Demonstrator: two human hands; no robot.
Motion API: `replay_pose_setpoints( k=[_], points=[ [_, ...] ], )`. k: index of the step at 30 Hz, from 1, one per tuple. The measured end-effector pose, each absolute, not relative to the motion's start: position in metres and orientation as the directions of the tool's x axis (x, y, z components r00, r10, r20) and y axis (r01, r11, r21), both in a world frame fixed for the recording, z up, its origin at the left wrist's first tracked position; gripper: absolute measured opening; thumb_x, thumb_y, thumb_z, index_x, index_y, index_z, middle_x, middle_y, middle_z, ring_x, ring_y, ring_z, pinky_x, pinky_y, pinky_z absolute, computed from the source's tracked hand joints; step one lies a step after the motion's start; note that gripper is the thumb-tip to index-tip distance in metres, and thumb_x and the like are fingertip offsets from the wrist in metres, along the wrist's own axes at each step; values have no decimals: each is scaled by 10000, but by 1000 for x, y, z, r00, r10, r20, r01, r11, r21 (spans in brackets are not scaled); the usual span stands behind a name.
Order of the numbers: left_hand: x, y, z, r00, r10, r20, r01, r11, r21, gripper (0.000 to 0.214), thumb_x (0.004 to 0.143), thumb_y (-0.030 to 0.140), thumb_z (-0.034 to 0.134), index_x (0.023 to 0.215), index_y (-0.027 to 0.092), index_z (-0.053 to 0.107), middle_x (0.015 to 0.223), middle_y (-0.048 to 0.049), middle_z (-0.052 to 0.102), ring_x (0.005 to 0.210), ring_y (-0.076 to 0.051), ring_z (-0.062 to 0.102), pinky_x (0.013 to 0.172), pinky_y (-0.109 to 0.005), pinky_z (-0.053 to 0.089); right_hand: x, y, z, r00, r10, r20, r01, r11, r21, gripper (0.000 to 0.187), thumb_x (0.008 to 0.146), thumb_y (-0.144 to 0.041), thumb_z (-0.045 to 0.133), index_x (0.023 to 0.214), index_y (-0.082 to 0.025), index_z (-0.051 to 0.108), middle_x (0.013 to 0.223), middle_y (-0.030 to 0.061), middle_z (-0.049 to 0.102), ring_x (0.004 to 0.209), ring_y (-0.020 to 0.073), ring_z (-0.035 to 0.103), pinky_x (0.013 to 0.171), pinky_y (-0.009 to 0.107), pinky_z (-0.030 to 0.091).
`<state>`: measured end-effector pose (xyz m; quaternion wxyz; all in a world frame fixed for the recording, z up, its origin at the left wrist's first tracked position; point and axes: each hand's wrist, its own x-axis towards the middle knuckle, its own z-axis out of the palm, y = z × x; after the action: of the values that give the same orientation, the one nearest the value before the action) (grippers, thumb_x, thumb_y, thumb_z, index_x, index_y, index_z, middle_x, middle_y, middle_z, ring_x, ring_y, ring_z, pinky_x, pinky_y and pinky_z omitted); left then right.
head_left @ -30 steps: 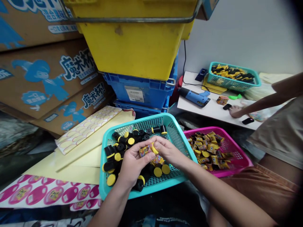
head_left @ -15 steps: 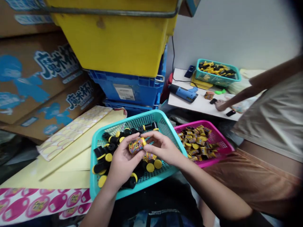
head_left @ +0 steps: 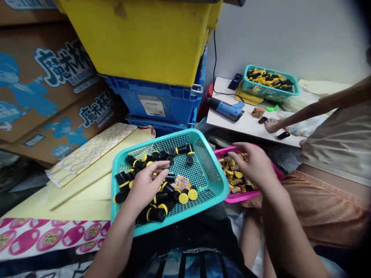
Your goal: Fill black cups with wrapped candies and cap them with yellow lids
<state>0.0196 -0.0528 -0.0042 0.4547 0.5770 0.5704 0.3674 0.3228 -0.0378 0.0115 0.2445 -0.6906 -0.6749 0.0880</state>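
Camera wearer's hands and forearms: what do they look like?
The left hand and right hand are bare, with no gloves, rings or watch visible. No sleeves show on the forearms; the black clothing between them has pale lettering and blue print.

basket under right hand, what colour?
Bright magenta-pink basket, below the right hand; shows best in the head view.

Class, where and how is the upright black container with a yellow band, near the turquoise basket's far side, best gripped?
Probably with fingers around the black upper body, coming from above and slightly right: the container stands upright, a lying container crowds its left, and bare floor of the turquoise basket shows to its right.
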Motion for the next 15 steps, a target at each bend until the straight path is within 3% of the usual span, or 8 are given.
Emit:
replay_pose_setpoints(
  k=[1, 3, 5, 7, 10, 15],
  points=[
    [20, -51, -6, 85, 992, -96, 396, 55, 917, 298, 805, 368, 598, 1043, 205, 675, 1053, -84, 714, 969, -240, 657, 836, -372, 530, 307, -39, 8, -134, 981, 143, 858, 187, -478, 290, 830, -281, 556, 1087, -180, 643, 1061, 131, 659, 1015, 276, 592, 920, 438, 435],
    [21, -47, -8, 136, 987, -87, 520, 4, 854, 276, 816, 352, 574, 1027, 216, 690, 1014, -71, 726, 906, -235, 669, 795, -364, 532, 271, -41, 1, -568, 820, -70, 706, 442, -553, 314, 803, -159, 551, 1092, -222, 656, 1057, 83, 668, 1039, 234, 590, 915, 367, 447],
    [20, -43, -10, 231, 970, -77, 617, -86, 782, 280, 819, 330, 560, 1041, 224, 694, 1006, -64, 730, 858, -229, 672, 784, -359, 524, 242, -42, -6, -731, 624, -276, 647, 506, -571, 446, 723, -37, 552, 1107, -233, 665, 1048, 71, 677, 1040, 230, 592, 887, 336, 456],
    [18, -37, -13, 334, 939, -80, 697, -190, 691, 277, 814, 296, 560, 1040, 226, 702, 1045, -63, 722, 902, -237, 661, 833, -362, 500, 226, -41, -11, -718, 565, -406, 691, 510, -513, 559, 669, 29, 529, 1139, -243, 661, 1055, 75, 682, 1033, 241, 596, 857, 331, 460],
    [19, -28, -20, 447, 889, -95, 773, -331, 541, 262, 823, 227, 531, 1005, 225, 718, 1042, -66, 716, 995, -253, 613, 866, -359, 468, 222, -38, -14, -674, 554, -489, 738, 537, -409, 613, 675, 7, 518, 1213, -268, 621, 1101, 91, 667, 1008, 266, 614, 790, 335, 471],
    [45, -22, -44, 675, 726, -127, 708, -590, 389, 220, 847, 197, 508, 930, 219, 710, 917, -77, 697, 928, -233, 577, 792, -325, 450, 231, -39, -16, -548, 712, -440, 835, 499, -232, 368, 755, -204, 526, 1096, -172, 657, 1040, 162, 639, 813, 281, 658, 660, 333, 453]
  ],
)
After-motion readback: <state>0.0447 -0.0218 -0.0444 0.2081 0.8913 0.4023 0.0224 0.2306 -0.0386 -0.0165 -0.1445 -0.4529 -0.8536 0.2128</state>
